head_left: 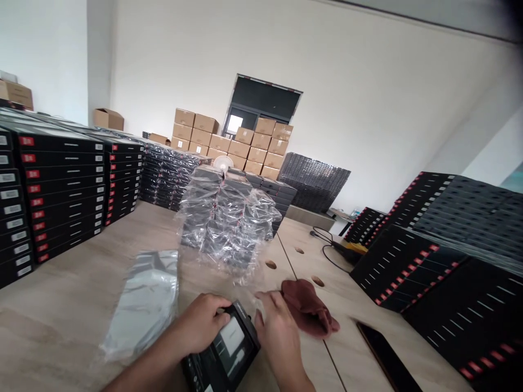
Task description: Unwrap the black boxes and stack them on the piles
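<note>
A black printed box (229, 348) lies tilted on the wooden table, close in front of me. My left hand (206, 321) grips its left side, thumb on the top face. At the box's far right corner is my right hand (278, 326), its fingers bent together around what looks like the edge of a clear plastic bag (247, 296), slightly blurred. A pile of flat clear plastic bags (143, 299) rests left of my left arm. Just right of my right hand, a crumpled dark red cloth (308, 307) touches the tabletop.
Plastic-wrapped boxes (229, 218) stand stacked ahead. Tall stacks of black boxes (65, 190) line the left, and more black boxes (408, 267) are on the right. A dark phone (386, 356) lies at the lower right. Brown cartons (245, 149) are piled behind.
</note>
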Tool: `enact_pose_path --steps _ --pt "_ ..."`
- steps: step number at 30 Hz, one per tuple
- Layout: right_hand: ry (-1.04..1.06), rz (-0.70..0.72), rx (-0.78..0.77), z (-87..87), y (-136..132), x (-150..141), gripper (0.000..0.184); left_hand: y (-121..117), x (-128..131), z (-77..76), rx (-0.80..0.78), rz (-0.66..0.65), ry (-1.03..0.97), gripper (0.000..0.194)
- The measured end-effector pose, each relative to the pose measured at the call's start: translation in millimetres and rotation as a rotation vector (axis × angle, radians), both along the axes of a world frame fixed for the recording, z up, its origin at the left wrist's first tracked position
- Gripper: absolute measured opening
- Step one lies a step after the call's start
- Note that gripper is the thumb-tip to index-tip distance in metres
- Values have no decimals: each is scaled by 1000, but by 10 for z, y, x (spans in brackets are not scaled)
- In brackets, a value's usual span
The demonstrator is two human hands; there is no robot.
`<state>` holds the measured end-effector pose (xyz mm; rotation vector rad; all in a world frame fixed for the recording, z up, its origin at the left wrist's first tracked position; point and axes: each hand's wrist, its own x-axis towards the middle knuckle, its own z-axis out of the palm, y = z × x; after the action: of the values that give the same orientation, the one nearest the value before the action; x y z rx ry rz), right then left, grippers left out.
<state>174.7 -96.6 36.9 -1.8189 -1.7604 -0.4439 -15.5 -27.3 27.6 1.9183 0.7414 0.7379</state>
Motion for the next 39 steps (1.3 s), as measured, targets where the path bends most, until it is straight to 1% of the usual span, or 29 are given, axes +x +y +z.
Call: enact_pose_path --steps 2,3,4,6,7,10,13,16,20,24,26,28,31,35,37,39 --pt "140 -151 -27 -52 10 100 14 25 17 -71 -13 26 29 35" --pt "249 -190 -67 -82 21 150 8 33 27 -101 -26 45 33 36" --pt "362 -196 -113 -112 36 196 17 38 37 -123 -41 58 26 36" --pt "537 -140 -177 -169 70 261 32 46 54 -142 -77 41 -8 35" --pt "587 -102 -186 -193 87 279 34 50 61 -141 -95 14 -26 34" --pt "657 -35 -173 -229 116 287 29 72 77 -125 -126 -39 -64 34" --pt "720 2 -157 -212 111 270 30 101 87 -125 -163 12 -104 36" --pt "723 23 -137 -167 94 245 23 117 94 -136 -208 40 -145 37" --pt "658 19 -100 -120 75 199 12 142 106 -177 -210 43 -179 39" --pt "629 33 -101 -107 57 153 11 193 128 -275 -187 189 -178 43" --pt "632 46 -100 -94 50 127 12 210 136 -314 -166 222 -166 45" --pt "628 53 -64 -71 45 97 12 213 143 -332 -152 229 -147 45" --pt "592 50 24 -36 37 59 14 203 156 -335 -155 245 -155 44" --pt "541 69 91 -28 30 35 16 203 169 -320 -182 251 -197 40" --pt "544 110 104 -26 27 18 17 207 165 -301 -191 262 -197 38" --pt "599 164 97 -11 24 -15 18 204 156 -267 -193 301 -188 36"
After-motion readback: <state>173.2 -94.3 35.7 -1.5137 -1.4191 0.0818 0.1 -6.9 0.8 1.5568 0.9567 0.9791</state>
